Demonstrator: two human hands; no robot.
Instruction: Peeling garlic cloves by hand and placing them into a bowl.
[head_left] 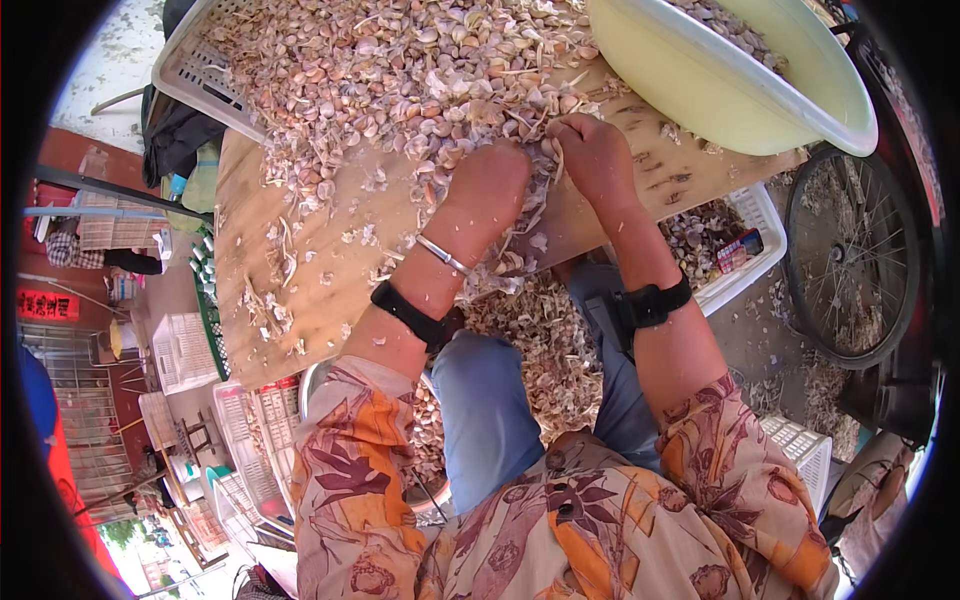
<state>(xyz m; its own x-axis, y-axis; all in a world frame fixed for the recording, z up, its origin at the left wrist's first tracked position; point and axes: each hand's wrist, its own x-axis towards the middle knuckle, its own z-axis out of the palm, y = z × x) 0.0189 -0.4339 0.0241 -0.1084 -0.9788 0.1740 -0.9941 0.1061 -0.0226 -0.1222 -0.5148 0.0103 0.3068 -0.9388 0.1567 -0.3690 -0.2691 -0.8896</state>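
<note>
A broad heap of loose garlic cloves (pixel 400 75), purplish and pale with papery skins and dry stalks, covers the far part of a wooden board (pixel 340 265). My left hand (pixel 500 180) rests at the heap's near edge, its fingers curled inward and mostly hidden behind the knuckles. Close beside it, my right hand (pixel 595 160) is closed in a pinch, thumb against bent fingers. Pale skins and stalk bits lie between the two hands. Whatever either hand grips is too small or too covered to make out.
A pale yellow basin (pixel 690 90) with cloves tilts at the far right. One white crate (pixel 190 70) sits far left; another (pixel 775 235), below the board's right side, holds cloves and a phone (pixel 740 250). A spoked wheel (pixel 848 250) stands right. Garlic skins (pixel 550 350) litter the ground between my legs.
</note>
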